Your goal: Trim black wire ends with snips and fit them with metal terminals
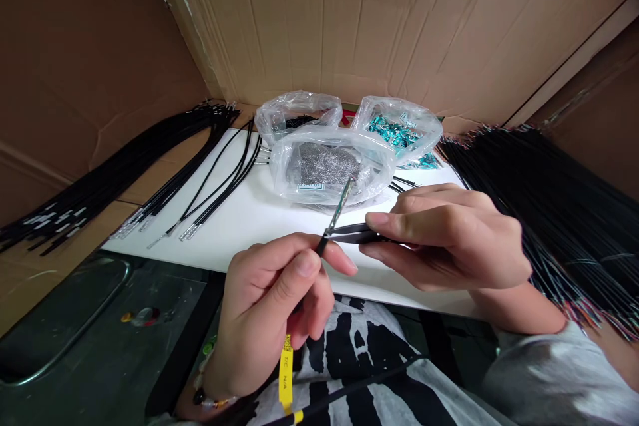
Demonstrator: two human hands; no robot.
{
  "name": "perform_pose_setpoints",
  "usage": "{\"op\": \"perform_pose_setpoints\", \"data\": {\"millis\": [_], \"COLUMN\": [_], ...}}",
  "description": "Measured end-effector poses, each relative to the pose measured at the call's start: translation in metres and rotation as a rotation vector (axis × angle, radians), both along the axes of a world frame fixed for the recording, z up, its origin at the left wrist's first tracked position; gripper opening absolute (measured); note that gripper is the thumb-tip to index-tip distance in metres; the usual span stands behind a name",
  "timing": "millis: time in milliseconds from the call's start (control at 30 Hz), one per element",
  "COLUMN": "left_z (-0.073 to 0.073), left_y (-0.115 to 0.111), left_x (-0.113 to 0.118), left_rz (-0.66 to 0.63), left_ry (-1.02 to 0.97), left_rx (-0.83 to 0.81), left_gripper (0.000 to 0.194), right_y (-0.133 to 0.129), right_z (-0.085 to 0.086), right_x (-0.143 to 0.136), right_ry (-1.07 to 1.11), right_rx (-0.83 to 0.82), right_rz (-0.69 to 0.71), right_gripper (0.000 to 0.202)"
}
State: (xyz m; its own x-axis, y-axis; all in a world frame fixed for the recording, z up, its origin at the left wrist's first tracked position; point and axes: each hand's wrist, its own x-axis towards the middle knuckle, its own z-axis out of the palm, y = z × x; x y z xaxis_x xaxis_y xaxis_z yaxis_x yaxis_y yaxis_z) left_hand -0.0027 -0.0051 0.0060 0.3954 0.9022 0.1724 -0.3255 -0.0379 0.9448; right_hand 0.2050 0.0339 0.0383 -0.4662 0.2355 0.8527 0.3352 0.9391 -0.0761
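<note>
My left hand (279, 293) pinches a black cable (322, 245) near its end, where a silvery, twisted bare section (342, 203) points up and away. Black tweezers (357, 233) are held in my right hand (444, 236), between thumb and fingers. Their tips touch or nearly touch the cable where the black jacket meets the silvery part. A yellow label (285, 376) with printed text hangs below my left hand, and the cable runs on across my lap.
Three clear plastic bags hold grey bits (329, 163), black pieces (299, 121) and teal pieces (394, 133) on a white board (210, 239). Black cable bundles lie left (124, 160) and right (549, 200). Cardboard walls (319, 26) enclose the table.
</note>
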Motion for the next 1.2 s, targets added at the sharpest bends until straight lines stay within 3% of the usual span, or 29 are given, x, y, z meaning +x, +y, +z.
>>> {"op": "perform_pose_setpoints", "data": {"millis": [433,700,933,1200], "left_z": [-0.0005,0.0028,0.0016,0.0008], "left_y": [-0.0002,0.0006,-0.0059,0.0006], "left_x": [-0.0021,0.0011,0.0052,0.0022], "left_rz": [0.086,0.25,0.339,-0.092], "left_ry": [0.109,0.259,0.197,-0.067], "left_rx": [0.107,0.273,0.173,-0.078], "left_gripper": [0.031,0.03,0.029,0.035], "right_y": [0.0008,-0.0003,0.0007,0.0077], "right_z": [-0.0046,-0.0022,-0.0021,-0.0033], "right_x": [0.0007,0.0014,0.0033,0.0011], "right_ry": [0.026,-0.005,0.015,0.016], "right_rx": [0.036,0.017,0.018,0.016], "right_rz": [0.004,-0.005,-0.008,0.039], "right_gripper": [0.006,0.008,0.01,0.012]}}
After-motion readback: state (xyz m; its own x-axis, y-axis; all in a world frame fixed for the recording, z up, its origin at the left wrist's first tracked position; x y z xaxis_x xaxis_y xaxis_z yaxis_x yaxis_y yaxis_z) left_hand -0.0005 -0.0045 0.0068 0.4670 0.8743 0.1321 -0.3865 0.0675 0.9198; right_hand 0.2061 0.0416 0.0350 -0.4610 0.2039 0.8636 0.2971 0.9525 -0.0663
